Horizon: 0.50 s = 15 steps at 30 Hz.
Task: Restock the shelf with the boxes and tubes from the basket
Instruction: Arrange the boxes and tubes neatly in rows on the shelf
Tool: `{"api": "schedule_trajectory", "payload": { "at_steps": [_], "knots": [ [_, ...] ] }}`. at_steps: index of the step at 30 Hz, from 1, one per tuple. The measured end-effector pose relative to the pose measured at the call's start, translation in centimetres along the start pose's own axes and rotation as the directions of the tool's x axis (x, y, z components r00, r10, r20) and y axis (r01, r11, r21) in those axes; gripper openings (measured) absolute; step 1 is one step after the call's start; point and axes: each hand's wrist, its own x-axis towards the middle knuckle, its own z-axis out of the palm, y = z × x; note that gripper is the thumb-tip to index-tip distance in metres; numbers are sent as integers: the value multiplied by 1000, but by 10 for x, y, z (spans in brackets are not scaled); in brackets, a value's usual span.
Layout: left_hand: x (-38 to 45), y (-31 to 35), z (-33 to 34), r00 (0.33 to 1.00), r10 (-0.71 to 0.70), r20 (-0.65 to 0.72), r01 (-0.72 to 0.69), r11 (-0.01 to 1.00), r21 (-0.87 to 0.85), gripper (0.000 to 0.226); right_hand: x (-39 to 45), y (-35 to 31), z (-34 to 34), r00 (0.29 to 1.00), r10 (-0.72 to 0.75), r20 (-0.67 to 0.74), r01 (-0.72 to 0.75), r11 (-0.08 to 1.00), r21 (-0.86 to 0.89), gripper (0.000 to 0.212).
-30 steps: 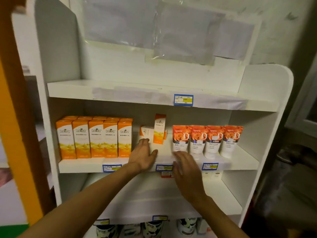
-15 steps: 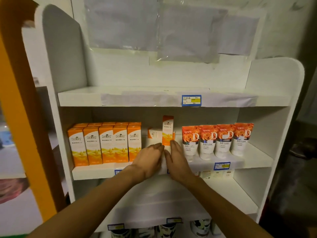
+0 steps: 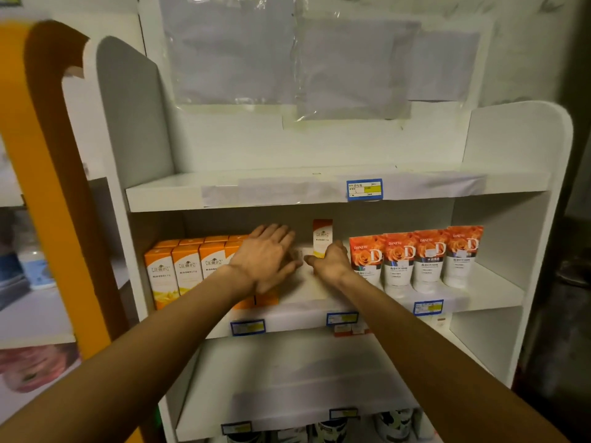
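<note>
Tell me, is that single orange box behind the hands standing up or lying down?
Standing upright. The single orange box rises tall and narrow at the back of the middle shelf, its label reading level.

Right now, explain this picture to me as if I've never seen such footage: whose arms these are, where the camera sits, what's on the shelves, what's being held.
There is no machine here. The camera is worn on a person's head and looks forward and down, so the two bare arms are that person's own.

They face a white shelf unit. On its middle shelf, a row of orange boxes stands at the left and four orange-and-white tubes at the right. One lone orange box stands upright farther back in the gap between them, with a white box lying beside it.

The left hand reaches into that gap with fingers spread and flat, gripping nothing. The right hand is there too, fingers hidden, so any grip is unclear.
</note>
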Motion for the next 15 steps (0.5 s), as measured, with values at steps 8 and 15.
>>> {"api": "schedule_trajectory", "payload": {
  "at_steps": [8, 15],
  "knots": [
    [0, -32, 11, 994, -113, 4, 113, 993, -27, 84, 33, -23, 12, 979, 55, -196, -44, 997, 59, 99],
    [-10, -51, 20, 991, -127, 35, 129, 987, -91, 83, 46, -25, 22, 969, 3, -248, -38, 990, -136, 74]
  ]
}}
